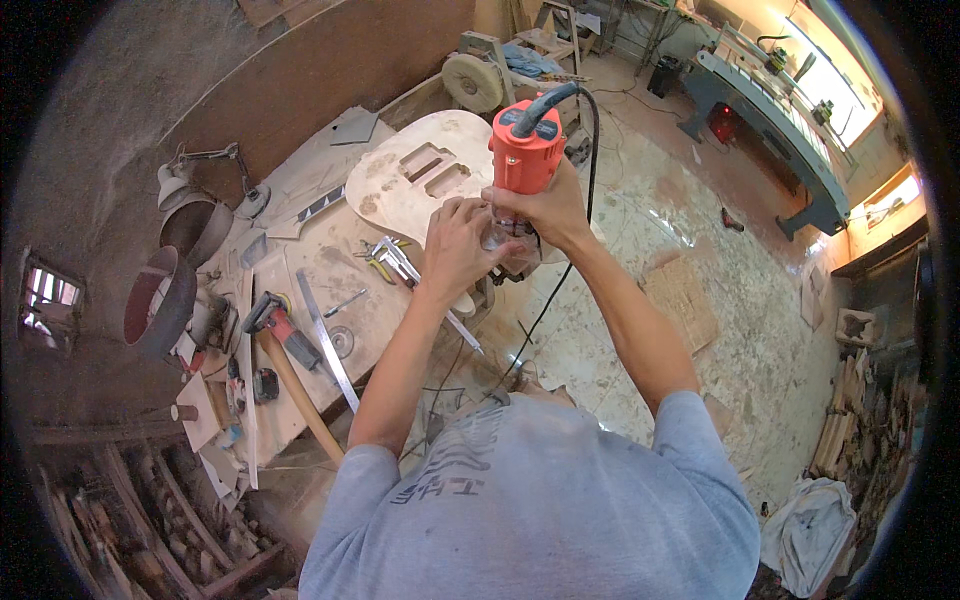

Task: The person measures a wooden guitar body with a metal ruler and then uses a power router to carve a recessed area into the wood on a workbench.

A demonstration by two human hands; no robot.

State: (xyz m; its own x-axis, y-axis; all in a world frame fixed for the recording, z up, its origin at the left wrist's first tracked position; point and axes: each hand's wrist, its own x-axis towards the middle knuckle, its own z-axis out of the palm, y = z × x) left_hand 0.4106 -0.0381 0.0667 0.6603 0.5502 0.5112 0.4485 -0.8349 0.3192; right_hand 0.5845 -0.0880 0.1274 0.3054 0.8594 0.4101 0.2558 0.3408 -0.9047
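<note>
Right hand: wrapped around the lower barrel of the router, which stands upright. Left hand: fingers curled at the router's base, from the left; the exact grip there is partly hidden.

Guitar body: pale wood, lying flat at the far right of the tabletop, its right edge just beside or under the router; contact cannot be told.

Done: rounded outline formed; two oblong pockets cut. Left, by judgement: the router's work at the right end, whose extent is hidden by the hands; the wood is bare, the pockets without fittings.

In the way: black cord, looping from the router's top and down beside the right forearm; caliper, just beside the left forearm.

Also present: steel strip, near left; red-and-black grinder, left of it; lamp, far left; white wheel, beyond the guitar body; large machine, far right; pale cloth, near right.
</note>
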